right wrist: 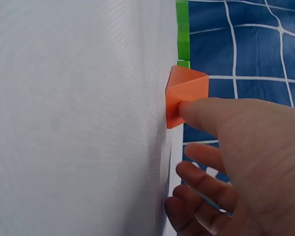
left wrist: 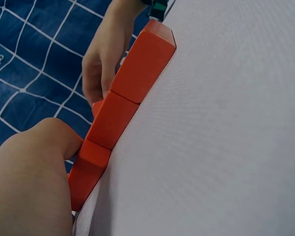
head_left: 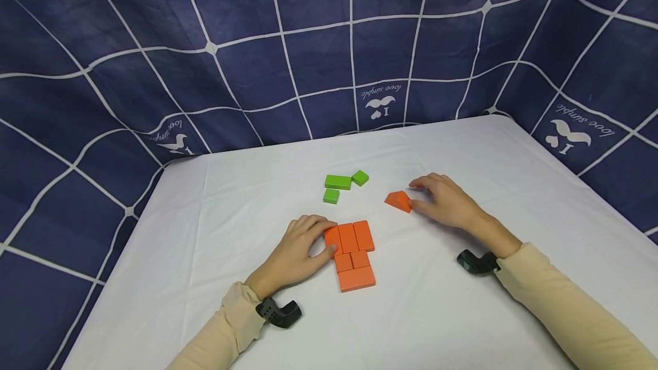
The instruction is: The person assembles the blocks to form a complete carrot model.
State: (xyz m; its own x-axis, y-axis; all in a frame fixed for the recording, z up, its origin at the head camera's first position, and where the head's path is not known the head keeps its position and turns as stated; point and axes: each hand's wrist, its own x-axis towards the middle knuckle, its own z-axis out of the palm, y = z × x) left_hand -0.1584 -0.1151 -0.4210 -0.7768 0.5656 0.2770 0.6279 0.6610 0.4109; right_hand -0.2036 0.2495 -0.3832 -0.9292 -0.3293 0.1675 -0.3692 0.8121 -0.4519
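On the white table, several flat orange blocks [head_left: 348, 238] lie edge to edge in a compact group. My left hand [head_left: 295, 250] is at the group's left side, index fingertip at the far end of the leftmost orange block [head_left: 333, 238] and thumb at its near end. In the left wrist view the thumb [left wrist: 59, 137] comes up against the blocks' side. Farther right, an orange triangular block [head_left: 398, 201] stands apart. The thumb of my right hand [head_left: 444, 201] touches it; in the right wrist view the other fingers [right wrist: 201, 182] are spread away from it.
Behind the orange group lie a long green block [head_left: 338, 182] and two small green ones, one [head_left: 331, 196] in front of it and one [head_left: 360, 177] to its right. A blue cloth with white lines [head_left: 319, 44] hangs along the table's far edge and sides.
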